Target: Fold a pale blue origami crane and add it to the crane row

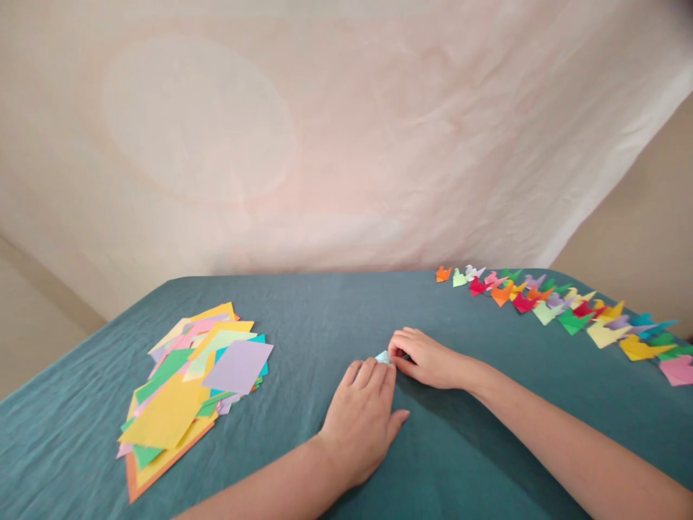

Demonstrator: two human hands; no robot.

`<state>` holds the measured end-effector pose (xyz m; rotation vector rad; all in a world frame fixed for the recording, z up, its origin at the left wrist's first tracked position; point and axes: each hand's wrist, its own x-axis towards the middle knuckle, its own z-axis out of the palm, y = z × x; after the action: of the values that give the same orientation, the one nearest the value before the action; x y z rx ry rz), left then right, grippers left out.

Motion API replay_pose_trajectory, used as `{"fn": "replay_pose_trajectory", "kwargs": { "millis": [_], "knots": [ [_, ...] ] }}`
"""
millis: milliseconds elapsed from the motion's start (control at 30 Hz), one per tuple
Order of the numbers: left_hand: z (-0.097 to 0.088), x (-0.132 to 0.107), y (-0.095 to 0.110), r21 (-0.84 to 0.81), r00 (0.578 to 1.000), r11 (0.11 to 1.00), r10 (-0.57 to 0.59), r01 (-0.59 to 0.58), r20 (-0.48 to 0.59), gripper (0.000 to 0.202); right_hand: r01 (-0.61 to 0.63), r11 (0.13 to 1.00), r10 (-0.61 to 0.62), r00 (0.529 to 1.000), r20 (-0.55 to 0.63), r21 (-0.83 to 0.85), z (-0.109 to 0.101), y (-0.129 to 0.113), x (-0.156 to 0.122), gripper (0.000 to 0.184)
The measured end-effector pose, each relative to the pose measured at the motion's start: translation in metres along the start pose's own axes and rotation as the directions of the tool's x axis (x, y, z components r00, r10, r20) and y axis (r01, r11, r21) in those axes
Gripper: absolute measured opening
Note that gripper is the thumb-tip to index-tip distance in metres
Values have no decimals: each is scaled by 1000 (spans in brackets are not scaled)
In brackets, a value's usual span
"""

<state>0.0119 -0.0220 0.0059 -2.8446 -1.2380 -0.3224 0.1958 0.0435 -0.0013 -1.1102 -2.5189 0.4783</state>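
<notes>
From where I stand, the paper point(383, 357), a small pale blue piece, lies around the middle of the tabletop point(303, 310), well in from the far edge and mostly hidden under fingers. The left hand point(364, 408) lies over it, its grip flat and straight-fingered, thumb out to the side, closed on nothing. The right hand point(430, 357) has its fingers curled at the paper's right side; whether that grip pinches it I can't tell.

With so little paper showing, I'd worry about a crooked crease if the left fingers slip or the right ones tug. Pressing too hard could make the cloth ruck under it. Over toward the right edge, a careless sweep of the right forearm could topple the birds point(574, 321), which are light and closely set.

I see no container. The sheets point(178, 404) sit in a loose, many-coloured heap toward the left edge, a lilac one uppermost near its right side; a brushing sleeve or draught could scatter them. The birds range from the far edge along the right edge.
</notes>
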Motion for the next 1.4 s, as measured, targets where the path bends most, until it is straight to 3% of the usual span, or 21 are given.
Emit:
{"fn": "replay_pose_trajectory", "kwargs": {
  "millis": [467,700,867,1033,1200,1400],
  "knots": [
    [-1,1,0,15,1000,1000,-5,5,11,51,-26,997,28,999,-30,75,5,6,-1,4],
    [-5,0,0,63,1000,998,-4,3,26,49,-67,962,91,993,-80,265,10,12,-3,2],
    [-7,0,1,82,999,997,1,-4,38,49,-121,908,184,975,-122,401,1,21,-6,8],
    [-6,0,1,84,999,996,7,-10,40,49,9,995,14,971,-238,95,-4,11,-25,27],
    [-5,1,1,76,999,997,13,-16,43,48,31,957,-73,988,-136,-289,10,-11,-48,33],
    [-5,1,1,83,999,996,11,-14,44,48,-8,916,-40,993,-111,-401,18,-13,-53,35]
  ]
}}
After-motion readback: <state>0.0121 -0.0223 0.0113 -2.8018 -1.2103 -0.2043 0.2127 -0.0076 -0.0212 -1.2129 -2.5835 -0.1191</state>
